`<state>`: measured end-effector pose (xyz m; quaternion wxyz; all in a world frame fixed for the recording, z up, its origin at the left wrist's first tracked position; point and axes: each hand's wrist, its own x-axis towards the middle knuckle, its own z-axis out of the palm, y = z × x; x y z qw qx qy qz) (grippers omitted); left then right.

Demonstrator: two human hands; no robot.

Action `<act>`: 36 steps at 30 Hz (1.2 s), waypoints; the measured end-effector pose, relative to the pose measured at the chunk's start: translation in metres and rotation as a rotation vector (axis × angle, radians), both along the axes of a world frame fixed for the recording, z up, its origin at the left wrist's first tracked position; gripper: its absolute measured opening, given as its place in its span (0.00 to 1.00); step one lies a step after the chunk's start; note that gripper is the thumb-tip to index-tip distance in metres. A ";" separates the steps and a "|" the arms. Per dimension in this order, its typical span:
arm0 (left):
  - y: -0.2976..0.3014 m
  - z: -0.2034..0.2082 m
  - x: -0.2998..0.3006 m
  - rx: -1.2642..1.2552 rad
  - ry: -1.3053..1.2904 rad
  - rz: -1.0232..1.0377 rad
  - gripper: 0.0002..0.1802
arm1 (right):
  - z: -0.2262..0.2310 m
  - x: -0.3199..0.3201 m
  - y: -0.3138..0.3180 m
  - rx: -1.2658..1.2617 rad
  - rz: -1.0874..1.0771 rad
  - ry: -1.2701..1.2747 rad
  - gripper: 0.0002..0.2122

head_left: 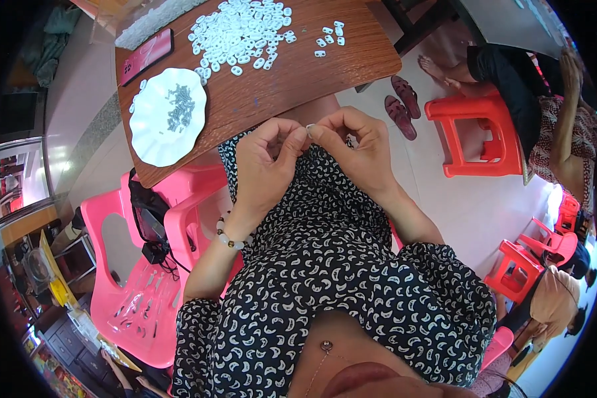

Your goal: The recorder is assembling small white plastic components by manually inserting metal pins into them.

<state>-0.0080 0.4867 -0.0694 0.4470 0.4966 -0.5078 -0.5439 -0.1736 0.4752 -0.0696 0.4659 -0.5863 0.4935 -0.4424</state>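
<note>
In front of my lap, over the table's near edge, both my hands meet fingertip to fingertip. My right hand pinches a small white plastic piece, mostly covered by the fingers. Thumb and forefinger of my left hand are pressed together right against it; what they hold, if anything, is hidden. On the table lies a big pile of white oval pieces with two holes. Several more such pieces sit apart to its right. Small grey metal parts are heaped on a white scalloped plate at the table's left.
A pink flat case lies on the brown wooden table behind the plate. A pink plastic chair with a black bag stands at my left. To the right are a red stool, dark red sandals and a seated person.
</note>
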 end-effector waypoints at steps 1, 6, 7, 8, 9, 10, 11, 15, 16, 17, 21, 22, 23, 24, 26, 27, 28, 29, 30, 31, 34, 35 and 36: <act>0.001 -0.001 -0.001 0.001 0.025 0.016 0.08 | -0.002 0.001 0.001 0.004 -0.009 -0.014 0.07; 0.000 -0.004 -0.005 -0.012 0.051 0.045 0.07 | -0.006 0.005 0.001 0.000 -0.034 -0.070 0.06; 0.000 -0.005 -0.005 -0.007 0.051 0.053 0.07 | -0.007 0.006 0.001 -0.001 -0.044 -0.075 0.06; -0.001 -0.006 -0.005 -0.007 0.050 0.053 0.07 | -0.006 0.006 0.000 -0.002 -0.043 -0.076 0.06; -0.001 -0.007 -0.005 0.009 0.054 0.055 0.07 | -0.005 0.006 0.000 0.029 -0.032 -0.100 0.06; -0.002 -0.008 -0.005 0.026 0.059 0.055 0.07 | -0.004 0.006 0.000 0.059 -0.023 -0.122 0.06; -0.002 -0.009 -0.004 0.026 0.059 0.054 0.07 | -0.005 0.006 -0.001 0.058 -0.024 -0.122 0.06; -0.006 -0.008 -0.002 0.117 0.096 0.011 0.08 | -0.016 -0.001 -0.006 0.126 0.020 -0.212 0.07; -0.007 -0.008 -0.001 0.153 0.110 -0.013 0.09 | -0.019 -0.003 -0.007 0.160 0.034 -0.247 0.07; -0.007 -0.007 0.000 0.152 0.109 -0.014 0.09 | -0.018 -0.003 -0.008 0.158 0.033 -0.248 0.07; -0.008 -0.009 0.003 0.218 0.223 -0.062 0.16 | -0.016 -0.006 -0.010 0.245 0.051 -0.315 0.06; -0.009 -0.009 0.004 0.253 0.291 -0.071 0.18 | -0.016 -0.006 -0.010 0.241 0.058 -0.309 0.06; -0.009 -0.008 0.006 0.253 0.290 -0.071 0.18 | -0.016 -0.007 -0.011 0.242 0.058 -0.309 0.06; -0.009 -0.007 0.007 0.286 0.321 -0.077 0.19 | -0.017 -0.007 -0.011 0.247 0.059 -0.311 0.06; -0.008 -0.007 0.008 0.310 0.346 -0.080 0.20 | -0.016 -0.007 -0.011 0.244 0.065 -0.319 0.06; -0.008 -0.007 0.008 0.302 0.329 -0.069 0.20 | -0.014 -0.007 -0.011 0.246 0.067 -0.329 0.06; -0.008 -0.008 0.008 0.300 0.316 -0.060 0.19 | -0.013 -0.007 -0.011 0.253 0.065 -0.335 0.06; -0.009 -0.007 0.008 0.300 0.317 -0.060 0.19 | -0.014 -0.007 -0.012 0.254 0.065 -0.334 0.06; -0.009 -0.006 0.006 0.279 0.286 -0.048 0.18 | -0.015 -0.006 -0.013 0.253 0.067 -0.337 0.06; -0.009 -0.006 0.005 0.258 0.256 -0.035 0.17 | -0.015 -0.006 -0.013 0.253 0.071 -0.339 0.06; -0.008 -0.007 0.004 0.261 0.275 -0.002 0.14 | -0.014 -0.007 -0.011 0.263 0.069 -0.326 0.06; -0.008 -0.008 0.004 0.256 0.276 -0.005 0.14 | -0.014 -0.006 -0.010 0.257 0.067 -0.325 0.06; -0.008 -0.010 0.004 0.248 0.252 0.001 0.13 | -0.017 -0.005 -0.009 0.264 0.063 -0.321 0.06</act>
